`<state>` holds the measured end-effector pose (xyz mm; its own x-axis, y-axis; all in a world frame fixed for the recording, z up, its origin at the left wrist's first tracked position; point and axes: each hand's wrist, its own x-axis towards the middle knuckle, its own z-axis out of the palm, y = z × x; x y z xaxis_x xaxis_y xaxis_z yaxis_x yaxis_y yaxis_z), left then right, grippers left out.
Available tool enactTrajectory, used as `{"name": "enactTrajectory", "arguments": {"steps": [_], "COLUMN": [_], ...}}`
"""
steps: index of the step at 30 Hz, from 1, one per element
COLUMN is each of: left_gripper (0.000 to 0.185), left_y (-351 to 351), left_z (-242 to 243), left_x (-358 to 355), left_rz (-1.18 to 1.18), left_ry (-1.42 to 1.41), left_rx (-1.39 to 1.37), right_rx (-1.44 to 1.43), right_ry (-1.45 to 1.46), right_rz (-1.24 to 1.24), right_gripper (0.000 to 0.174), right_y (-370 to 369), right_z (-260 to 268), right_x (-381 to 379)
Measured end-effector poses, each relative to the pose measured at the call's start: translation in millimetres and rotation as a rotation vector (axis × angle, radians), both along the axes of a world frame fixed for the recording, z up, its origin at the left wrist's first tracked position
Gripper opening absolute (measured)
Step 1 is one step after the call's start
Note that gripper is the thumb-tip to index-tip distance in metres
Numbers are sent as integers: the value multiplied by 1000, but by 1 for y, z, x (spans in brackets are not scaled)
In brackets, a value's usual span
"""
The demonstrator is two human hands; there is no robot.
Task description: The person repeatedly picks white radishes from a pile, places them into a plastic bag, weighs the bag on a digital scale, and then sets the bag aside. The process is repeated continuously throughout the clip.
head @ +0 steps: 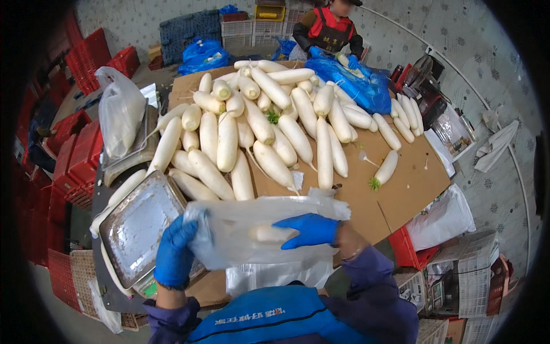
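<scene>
A translucent plastic bag [232, 210] stretches sideways in front of me. Its left end is gripped by my left hand [174, 251], in a blue glove. My right hand [311, 231], gloved in blue too, has thumb and fingers around the end of a white radish [268, 233] at the bag. The radish looks blurred, partly veiled by the plastic. Just beyond the bag lies a large heap of white radishes [258, 124] on a cardboard sheet [408, 180]. More clear plastic bags [279, 273] hang at the near table edge.
A weighing scale [144, 228] with a metal pan stands at left. Behind it, a filled plastic bag [122, 112] rests on another scale. One radish with green leaf stubs [386, 167] lies apart at right. Across the table, a co-worker [333, 30] handles a radish at a blue bag [352, 86].
</scene>
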<state>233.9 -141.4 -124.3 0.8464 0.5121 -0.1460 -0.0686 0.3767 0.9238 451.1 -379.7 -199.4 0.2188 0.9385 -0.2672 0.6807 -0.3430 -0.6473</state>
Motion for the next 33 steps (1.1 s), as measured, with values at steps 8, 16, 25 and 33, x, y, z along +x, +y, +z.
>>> {"name": "enactTrajectory", "arguments": {"steps": [8, 16, 25, 33], "left_gripper": [31, 33, 46, 82], "left_y": [-21, -23, -20, -14], "left_z": [20, 16, 2, 10], "left_x": [-13, 0, 1, -2], "left_rz": [162, 205, 125, -353], "left_ry": [208, 145, -81, -281], "left_rx": [70, -20, -324, -478], "right_rx": [419, -15, 789, 1235], "right_ry": [-493, -456, 930, 997], "right_rz": [-911, -1214, -1159, -554], "right_gripper": [60, 98, 66, 95], "right_y": [-18, 4, -86, -123], "right_z": [-14, -86, -43, 19], "right_x": [276, 389, 239, 74]}}
